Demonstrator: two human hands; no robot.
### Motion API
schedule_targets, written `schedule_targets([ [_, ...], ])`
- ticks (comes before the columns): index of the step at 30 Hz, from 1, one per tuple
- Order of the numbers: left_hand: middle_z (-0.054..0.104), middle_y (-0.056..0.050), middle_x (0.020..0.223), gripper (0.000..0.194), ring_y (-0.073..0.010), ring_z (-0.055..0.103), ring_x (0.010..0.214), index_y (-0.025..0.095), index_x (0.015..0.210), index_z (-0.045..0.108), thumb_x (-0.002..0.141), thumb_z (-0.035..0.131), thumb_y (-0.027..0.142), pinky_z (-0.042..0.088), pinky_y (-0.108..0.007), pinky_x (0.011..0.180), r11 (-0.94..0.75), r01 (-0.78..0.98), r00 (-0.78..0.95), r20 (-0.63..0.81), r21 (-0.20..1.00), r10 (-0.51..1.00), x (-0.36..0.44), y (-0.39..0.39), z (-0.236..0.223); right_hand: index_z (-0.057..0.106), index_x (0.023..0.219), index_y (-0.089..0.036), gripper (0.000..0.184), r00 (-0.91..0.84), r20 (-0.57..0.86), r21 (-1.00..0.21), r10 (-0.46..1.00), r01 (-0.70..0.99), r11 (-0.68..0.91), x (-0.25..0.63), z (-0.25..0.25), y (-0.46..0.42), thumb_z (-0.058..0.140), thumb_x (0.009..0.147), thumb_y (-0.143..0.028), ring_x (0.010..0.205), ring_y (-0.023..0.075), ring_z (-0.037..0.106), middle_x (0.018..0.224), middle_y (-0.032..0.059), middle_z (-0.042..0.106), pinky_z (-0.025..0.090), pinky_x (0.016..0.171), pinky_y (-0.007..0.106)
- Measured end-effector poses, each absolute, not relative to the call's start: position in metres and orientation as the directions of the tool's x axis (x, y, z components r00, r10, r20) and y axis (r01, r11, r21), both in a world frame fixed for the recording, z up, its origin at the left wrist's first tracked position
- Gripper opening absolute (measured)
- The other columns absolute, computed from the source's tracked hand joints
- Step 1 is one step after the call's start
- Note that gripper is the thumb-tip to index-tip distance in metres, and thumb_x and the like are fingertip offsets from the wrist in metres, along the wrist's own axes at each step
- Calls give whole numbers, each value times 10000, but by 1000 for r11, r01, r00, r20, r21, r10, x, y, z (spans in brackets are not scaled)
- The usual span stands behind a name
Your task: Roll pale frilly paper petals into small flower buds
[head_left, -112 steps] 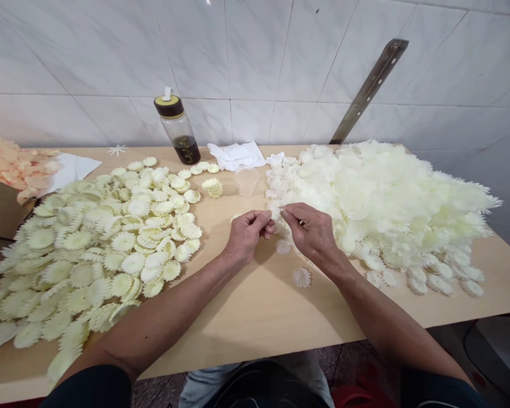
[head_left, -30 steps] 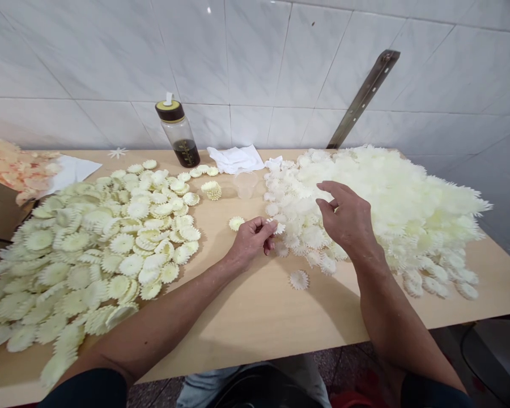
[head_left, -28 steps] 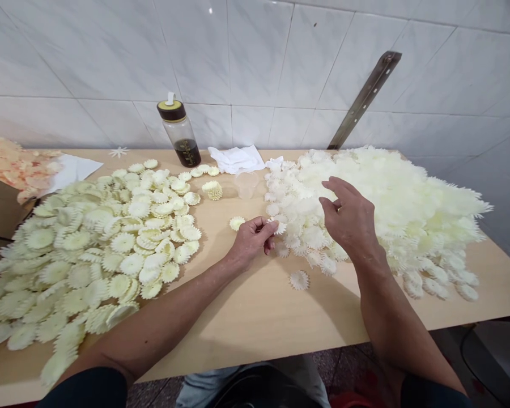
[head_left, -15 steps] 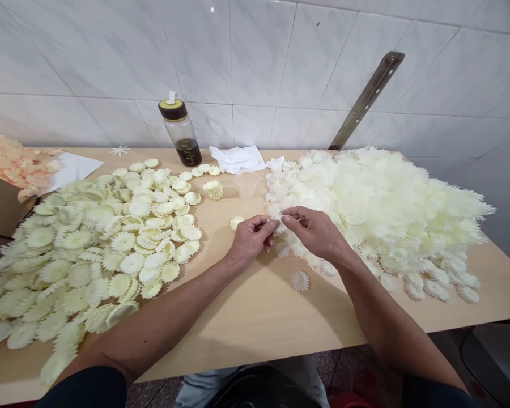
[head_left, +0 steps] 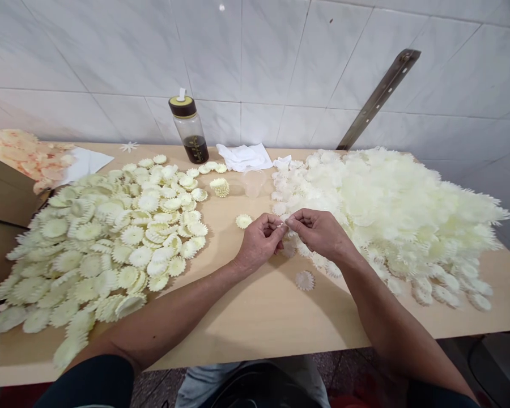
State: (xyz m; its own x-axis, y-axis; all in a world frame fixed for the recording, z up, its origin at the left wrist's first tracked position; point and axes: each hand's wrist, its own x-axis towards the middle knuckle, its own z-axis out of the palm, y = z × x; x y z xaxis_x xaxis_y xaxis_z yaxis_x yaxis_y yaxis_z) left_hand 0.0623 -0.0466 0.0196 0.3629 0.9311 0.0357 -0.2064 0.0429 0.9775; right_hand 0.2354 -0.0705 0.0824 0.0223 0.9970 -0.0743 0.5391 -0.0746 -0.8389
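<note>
My left hand (head_left: 259, 242) and my right hand (head_left: 321, 231) meet near the middle of the table, fingertips pinched together. Between them shows a sliver of a thin, whitish petal disc, mostly covered by the fingers. A heap of translucent pale petal discs (head_left: 391, 204) spreads to the right, its near edge just behind my right hand. One loose translucent disc (head_left: 305, 280) lies below the hands. To the left rises a pile of cupped, yellowish petal discs (head_left: 131, 235). A single yellowish disc (head_left: 243, 221) sits just left of my left hand.
A bottle of dark liquid (head_left: 194, 139) stands by the tiled wall, beside a white tissue (head_left: 246, 157). A small stack of cupped discs (head_left: 220, 187) and a clear plastic cup (head_left: 254, 183) are nearby. Cardboard (head_left: 6, 192) borders the left; a metal bracket (head_left: 378, 99) leans at the back.
My hands have drawn closer together, and their fingertips now meet. The whole view has shifted slightly; the piles look the same.
</note>
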Motion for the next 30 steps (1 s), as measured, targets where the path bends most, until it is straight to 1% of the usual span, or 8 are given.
schedule_targets([
  [3, 598, 19, 627, 459, -116, 589, 514, 180, 887, 618, 840, 782, 606, 481, -231, 472, 52, -206, 376, 30, 977, 926, 62, -47, 21, 748, 958, -201, 329, -12, -59, -828, 998, 559, -42, 241, 82, -70, 678, 923, -521, 496, 116, 506, 687, 9, 687, 403, 489, 266],
  [7, 604, 17, 566, 445, -117, 562, 476, 180, 884, 616, 855, 769, 597, 460, -226, 461, 52, -196, 347, 20, 979, 938, 62, -45, 20, 746, 991, -197, 391, -75, -56, -818, 996, 575, -3, 241, 80, -70, 730, 886, -573, 564, 131, 571, 816, 42, 741, 430, 505, 267],
  [11, 617, 19, 564, 430, -110, 555, 456, 182, 902, 613, 866, 764, 583, 460, -223, 455, 40, -209, 328, 32, 977, 944, 62, -44, 18, 751, 941, -199, 420, -48, -53, -822, 997, 569, -17, 235, 80, -70, 724, 879, -613, 540, 135, 548, 718, 22, 706, 405, 490, 267],
  [15, 624, 20, 583, 428, -113, 565, 461, 180, 932, 614, 860, 776, 570, 472, -228, 458, 42, -228, 335, 38, 973, 941, 63, -45, 18, 752, 844, -198, 372, 38, -25, -811, 999, 584, -42, 231, 81, -69, 706, 888, -565, 494, 136, 506, 577, -5, 625, 389, 498, 278],
  [19, 658, 6, 675, 442, -121, 605, 500, 182, 973, 612, 832, 805, 553, 482, -233, 464, 68, -238, 329, 14, 969, 944, 63, -46, 21, 768, 826, -209, 329, 51, 28, -749, 998, 662, -13, 233, 78, -68, 665, 919, -508, 495, 137, 494, 580, -11, 611, 380, 520, 289],
  [23, 640, 12, 661, 424, -134, 617, 515, 186, 981, 616, 817, 824, 517, 487, -242, 474, 76, -218, 316, -4, 973, 949, 62, -46, 24, 730, 786, -217, 342, 37, 68, -700, 997, 714, 21, 236, 74, -68, 606, 969, -478, 486, 125, 464, 572, -32, 578, 377, 549, 294],
  [27, 640, 8, 670, 409, -139, 617, 520, 187, 972, 613, 834, 806, 520, 491, -253, 481, 61, -213, 319, 11, 975, 948, 60, -47, 27, 684, 760, -218, 381, 11, 110, -662, 994, 746, 65, 237, 74, -69, 564, 1005, -484, 500, 127, 470, 578, -30, 583, 387, 577, 295],
  [30, 678, -23, 742, 417, -136, 628, 550, 176, 960, 633, 863, 771, 557, 501, -254, 493, 48, -227, 328, 30, 973, 944, 59, -48, 29, 683, 756, -218, 418, -1, 140, -645, 990, 759, 92, 236, 75, -70, 539, 1017, -509, 523, 139, 490, 581, -19, 594, 389, 582, 295],
])
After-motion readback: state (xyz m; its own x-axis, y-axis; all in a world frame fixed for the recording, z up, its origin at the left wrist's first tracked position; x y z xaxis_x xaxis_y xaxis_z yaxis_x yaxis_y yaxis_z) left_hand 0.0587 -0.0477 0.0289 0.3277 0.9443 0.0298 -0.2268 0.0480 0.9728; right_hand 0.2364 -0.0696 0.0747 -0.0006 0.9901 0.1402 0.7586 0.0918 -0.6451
